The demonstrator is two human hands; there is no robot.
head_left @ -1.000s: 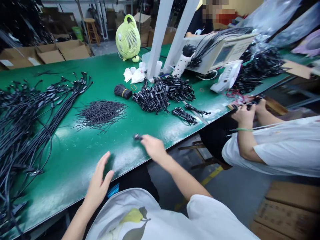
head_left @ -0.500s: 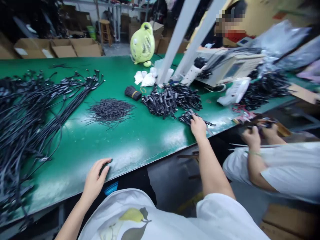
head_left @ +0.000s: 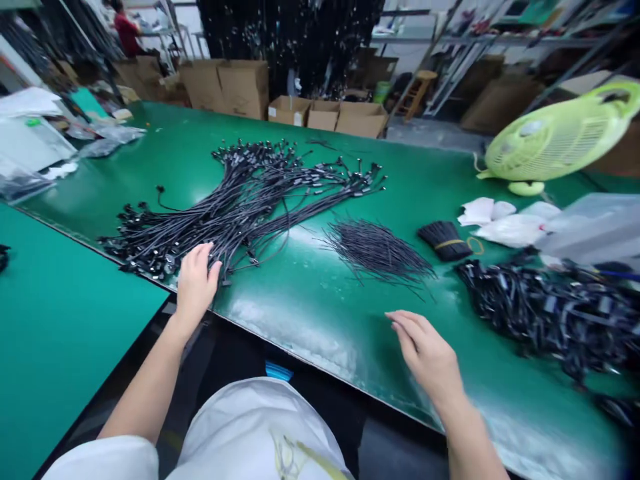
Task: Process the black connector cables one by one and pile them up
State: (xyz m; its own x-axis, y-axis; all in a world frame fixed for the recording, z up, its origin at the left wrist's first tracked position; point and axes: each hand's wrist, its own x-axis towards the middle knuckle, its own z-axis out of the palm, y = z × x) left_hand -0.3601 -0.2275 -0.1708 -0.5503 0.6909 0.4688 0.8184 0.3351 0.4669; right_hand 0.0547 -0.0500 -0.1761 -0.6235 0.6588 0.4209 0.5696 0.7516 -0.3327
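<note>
My left hand (head_left: 197, 280) is at the near edge of a spread heap of black cables (head_left: 250, 207) with small connectors at their ends. Its thumb and fingers are apart, with nothing visible between them; whether the fingertips touch the cables I cannot tell. Over the bare green tabletop hangs my right hand (head_left: 425, 350), holding nothing, its thumb a little apart from the extended fingers. Beyond it lies a loose pile of thin black ties (head_left: 377, 250). A bundle of similar ties (head_left: 444, 241), bound by a yellow band, rests farther right. Coiled black cables (head_left: 550, 310) are heaped at the right.
A light green fan (head_left: 557, 140) stands at the back right, near white crumpled wraps (head_left: 505, 219) and a pale plastic piece (head_left: 595, 223). Cardboard boxes (head_left: 325, 117) line the table's far side. Another green surface (head_left: 65, 333) adjoins at the left.
The view has swung left. My right hand has left the small cable bundle at the right and come back empty. My left hand has moved to the heap of long cables.
</note>
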